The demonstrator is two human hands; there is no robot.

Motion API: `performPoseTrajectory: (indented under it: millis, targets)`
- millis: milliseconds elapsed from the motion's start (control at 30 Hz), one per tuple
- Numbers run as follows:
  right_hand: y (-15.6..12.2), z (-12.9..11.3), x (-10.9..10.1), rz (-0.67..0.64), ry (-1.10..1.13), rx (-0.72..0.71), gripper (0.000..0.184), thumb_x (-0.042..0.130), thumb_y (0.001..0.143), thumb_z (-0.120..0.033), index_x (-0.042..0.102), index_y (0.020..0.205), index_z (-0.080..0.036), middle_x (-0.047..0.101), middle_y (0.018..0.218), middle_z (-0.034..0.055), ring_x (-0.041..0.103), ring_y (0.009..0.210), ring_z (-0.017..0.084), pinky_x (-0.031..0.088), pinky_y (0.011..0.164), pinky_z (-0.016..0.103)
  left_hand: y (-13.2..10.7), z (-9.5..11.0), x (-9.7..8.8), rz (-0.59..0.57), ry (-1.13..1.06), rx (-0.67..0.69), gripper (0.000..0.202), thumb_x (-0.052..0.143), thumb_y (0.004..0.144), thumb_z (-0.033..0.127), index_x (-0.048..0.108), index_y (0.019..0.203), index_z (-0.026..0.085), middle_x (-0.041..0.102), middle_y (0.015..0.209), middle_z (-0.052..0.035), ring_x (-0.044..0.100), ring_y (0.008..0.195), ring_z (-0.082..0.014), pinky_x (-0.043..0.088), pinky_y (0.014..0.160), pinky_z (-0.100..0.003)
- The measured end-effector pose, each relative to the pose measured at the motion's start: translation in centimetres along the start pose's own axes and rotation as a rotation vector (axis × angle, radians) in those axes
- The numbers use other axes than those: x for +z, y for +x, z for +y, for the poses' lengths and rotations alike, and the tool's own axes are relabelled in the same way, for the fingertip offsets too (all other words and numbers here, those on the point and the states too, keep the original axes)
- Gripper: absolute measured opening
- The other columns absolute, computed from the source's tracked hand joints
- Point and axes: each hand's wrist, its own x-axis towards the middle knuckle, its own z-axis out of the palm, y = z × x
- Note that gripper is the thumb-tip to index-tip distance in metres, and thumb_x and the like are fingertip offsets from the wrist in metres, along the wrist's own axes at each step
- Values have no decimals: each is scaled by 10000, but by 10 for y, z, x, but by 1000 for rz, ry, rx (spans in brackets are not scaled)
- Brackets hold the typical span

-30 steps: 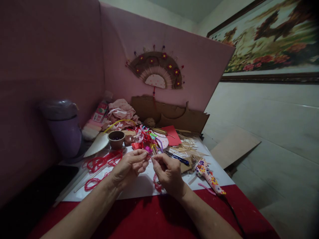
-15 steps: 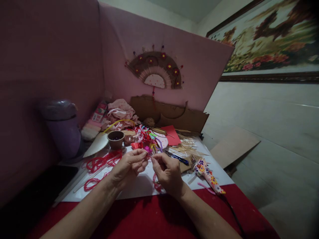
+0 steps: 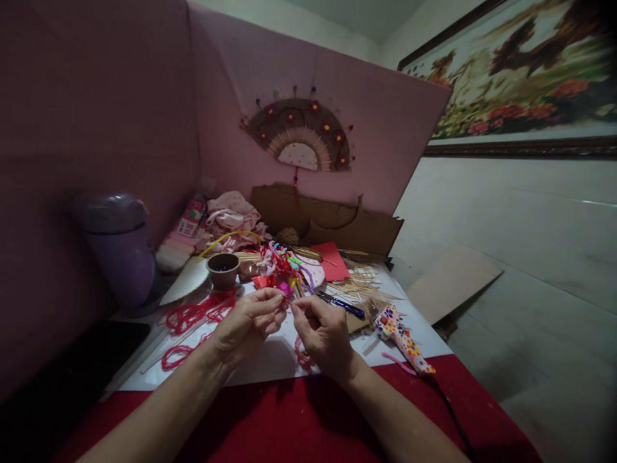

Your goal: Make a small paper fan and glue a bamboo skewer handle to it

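Observation:
My left hand (image 3: 255, 320) is closed in a pinch above the white sheet, palm side partly turned up. My right hand (image 3: 326, 331) pinches just beside it, fingertips close to the left ones. A thin reddish strand seems to run between the two pinches; its ends are hidden by the fingers. A loop of red cord (image 3: 303, 355) shows below my right hand, on or just above the sheet. More red cord (image 3: 186, 316) lies in loose coils left of my left hand. Behind the fingertips sits a pile of colourful twisted trimmings (image 3: 279, 260).
A brown cup (image 3: 223, 272) with dark beads stands at left, near a purple lidded bin (image 3: 123, 257). Blue-handled pliers (image 3: 343, 304) and a flower-patterned glue gun (image 3: 405, 341) lie at right. A decorated fan (image 3: 299, 132) hangs on the pink panel.
The hands hold nearly the same pose, still pinching close together. The whole view has shifted very slightly.

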Motion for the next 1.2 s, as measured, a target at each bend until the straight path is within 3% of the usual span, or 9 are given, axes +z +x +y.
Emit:
performPoseTrajectory:
  millis: [933, 1200]
  targets:
    - [2, -2, -1, -15, 1, -20, 181, 478, 851, -235, 578, 723, -153, 447, 499, -38, 372, 424, 77, 280, 453, 208, 1, -2, -2, -26, 34, 11, 73, 663, 706, 103, 599, 737, 90, 535, 635, -7, 483, 491, -45, 330, 401, -137]
    - [2, -3, -2, -49, -20, 4, 149, 488, 848, -267, 584, 823, -156, 432, 488, -47, 383, 425, 85, 273, 441, 210, 0, -1, 0, -17, 31, 7, 78, 669, 701, 102, 599, 734, 89, 536, 634, -10, 477, 483, -43, 324, 398, -137]
